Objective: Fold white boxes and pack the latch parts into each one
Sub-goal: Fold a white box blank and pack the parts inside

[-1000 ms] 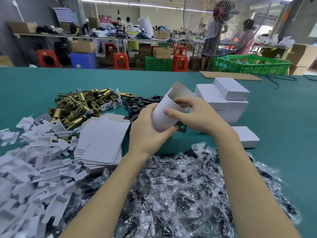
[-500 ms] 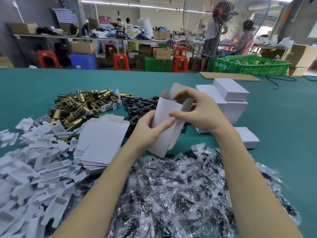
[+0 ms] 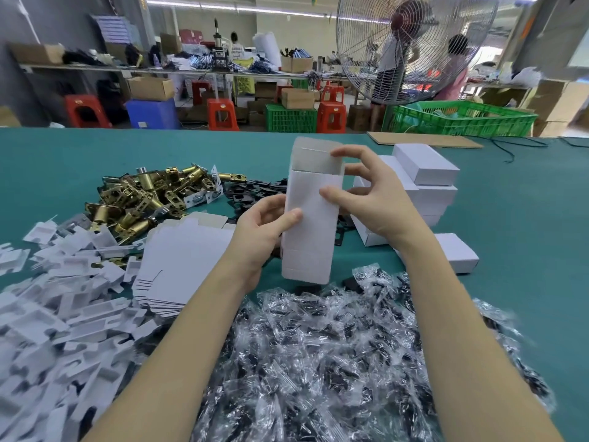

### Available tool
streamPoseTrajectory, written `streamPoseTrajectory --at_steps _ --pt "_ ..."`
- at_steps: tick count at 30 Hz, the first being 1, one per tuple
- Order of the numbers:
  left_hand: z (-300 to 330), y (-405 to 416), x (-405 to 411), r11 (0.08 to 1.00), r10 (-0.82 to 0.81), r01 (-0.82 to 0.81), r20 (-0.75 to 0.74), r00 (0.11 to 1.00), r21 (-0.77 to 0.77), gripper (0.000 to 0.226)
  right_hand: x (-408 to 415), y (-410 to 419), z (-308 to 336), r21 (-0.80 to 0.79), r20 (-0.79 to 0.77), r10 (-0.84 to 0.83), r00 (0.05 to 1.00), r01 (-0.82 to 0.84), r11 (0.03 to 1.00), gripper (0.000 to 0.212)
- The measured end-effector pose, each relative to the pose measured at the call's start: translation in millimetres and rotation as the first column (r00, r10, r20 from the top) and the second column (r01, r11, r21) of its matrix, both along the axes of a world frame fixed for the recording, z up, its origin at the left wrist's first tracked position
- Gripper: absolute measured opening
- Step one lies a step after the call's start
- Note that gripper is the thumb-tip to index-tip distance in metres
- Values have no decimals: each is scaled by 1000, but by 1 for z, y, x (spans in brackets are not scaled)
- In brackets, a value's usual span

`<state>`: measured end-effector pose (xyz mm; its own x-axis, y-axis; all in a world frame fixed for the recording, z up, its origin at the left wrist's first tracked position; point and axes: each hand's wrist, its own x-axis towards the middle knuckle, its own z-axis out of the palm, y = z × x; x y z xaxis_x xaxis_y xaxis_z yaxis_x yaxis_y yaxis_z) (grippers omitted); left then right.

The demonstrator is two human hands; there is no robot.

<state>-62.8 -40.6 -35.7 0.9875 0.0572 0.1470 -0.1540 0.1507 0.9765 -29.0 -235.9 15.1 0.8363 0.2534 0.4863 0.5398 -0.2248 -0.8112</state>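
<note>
Box (image 3: pixel 310 224) held upright, mouth up, for filling. Left hand (image 3: pixel 261 231) grips lower side; right hand (image 3: pixel 373 199) pinches top, steadying flap.

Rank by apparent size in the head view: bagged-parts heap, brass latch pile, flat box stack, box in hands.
1. bagged-parts heap, though nearness inflates it.
2. brass latch pile and flat box stack: too alike to rank.
3. box in hands.

A single head-worn wide-angle camera looks forward and down across the green table (image 3: pixel 510 237), close above both forearms; background workshop fills the upper frame.
</note>
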Motion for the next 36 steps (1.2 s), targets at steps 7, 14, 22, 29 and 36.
streamPoseTrajectory --at_steps 7,14,22,29,36 --pt "-2 2 2 997 -74 73 -33 997 -39 27 -1 -5 -1 54 -38 -1 999 3 999 42" --pt "4 5 2 998 5 -11 87 996 62 36 -1 -4 -3 -24 -20 20 1000 -21 999 43" --pt "7 11 1 997 52 -59 168 984 41 33 -1 -1 -8 28 -18 73 997 -73 997 51" --pt "10 10 -1 990 25 -56 233 972 127 38 5 -3 -15 96 -14 33 999 -32 995 50" --pt "9 13 -1 980 29 -83 286 958 179 43 5 -2 -18 27 16 7 1000 -8 1000 26"
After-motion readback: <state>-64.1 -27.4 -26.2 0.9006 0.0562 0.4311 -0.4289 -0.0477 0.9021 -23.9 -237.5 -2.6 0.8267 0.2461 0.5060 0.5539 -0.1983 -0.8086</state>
